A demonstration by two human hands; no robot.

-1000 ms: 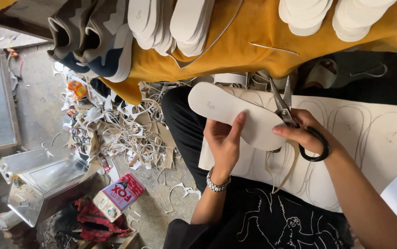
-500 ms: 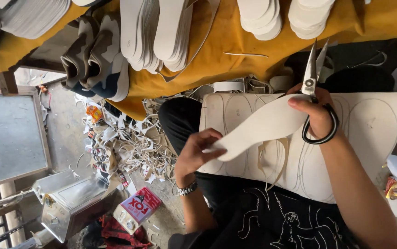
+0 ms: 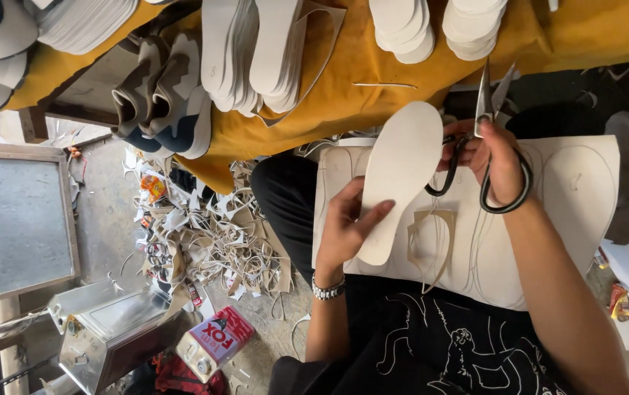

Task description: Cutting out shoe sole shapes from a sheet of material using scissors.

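While the left hand [image 3: 347, 227] is pinching the cut white insole [image 3: 401, 175] at mid-frame and the right hand [image 3: 494, 157] is gripping the scissors [image 3: 486, 139], blades parted upward, a slip is risking nicked fingers or insole.

Premises: a small footwear workshop, cutting station. Above the scissors [image 3: 486, 139] held in the right hand [image 3: 491, 157], stacks of cut white insoles [image 3: 256, 47] lie on a bench draped in mustard cloth [image 3: 373, 66]. Left of those stacks stand finished shoes [image 3: 161, 102]. Below-left of the left hand [image 3: 344, 230], offcut trimmings [image 3: 212, 234] litter the concrete floor [image 3: 102, 212].
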